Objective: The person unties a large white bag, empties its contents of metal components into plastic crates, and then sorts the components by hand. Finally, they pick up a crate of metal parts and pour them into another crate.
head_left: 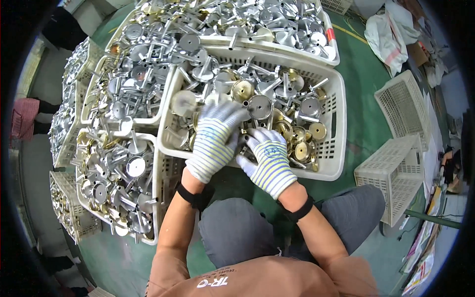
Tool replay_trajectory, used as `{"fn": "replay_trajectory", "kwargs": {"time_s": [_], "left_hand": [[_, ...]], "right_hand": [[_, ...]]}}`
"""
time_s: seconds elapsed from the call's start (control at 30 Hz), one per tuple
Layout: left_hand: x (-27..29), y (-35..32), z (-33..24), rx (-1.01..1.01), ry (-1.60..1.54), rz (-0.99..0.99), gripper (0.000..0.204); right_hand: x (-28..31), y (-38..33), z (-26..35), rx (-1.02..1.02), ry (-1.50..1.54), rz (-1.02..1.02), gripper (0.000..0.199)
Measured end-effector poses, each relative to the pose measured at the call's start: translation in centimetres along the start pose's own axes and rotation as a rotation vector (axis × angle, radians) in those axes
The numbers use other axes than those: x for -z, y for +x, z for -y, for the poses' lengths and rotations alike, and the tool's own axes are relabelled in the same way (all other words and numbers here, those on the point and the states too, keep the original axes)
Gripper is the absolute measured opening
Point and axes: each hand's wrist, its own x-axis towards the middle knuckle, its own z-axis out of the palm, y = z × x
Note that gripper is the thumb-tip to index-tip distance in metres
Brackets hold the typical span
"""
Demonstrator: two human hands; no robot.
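Metal flanged parts under both gloved hands: left hand spread, right hand half-curled, grips unclear

Both gloved hands, left hand and right hand, dig into a white basket full of metal parts.

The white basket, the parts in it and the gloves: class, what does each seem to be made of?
White basket: likely moulded plastic, matte, slotted walls. Disc-and-stem parts: metal, mirror-bright silver; some brass-coloured. Gloves on left hand and right hand: knitted fabric, striped.
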Motion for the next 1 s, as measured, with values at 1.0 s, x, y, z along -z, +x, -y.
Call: {"fn": "replay_trajectory", "kwargs": {"time_s": [1.0], "left_hand": [[5.1,-0.1,4.6,0.463,0.128,0.176,0.061]], "right_hand": [[2.0,1.2,0.2,-0.135,-0.191,0.585,0.086]]}}
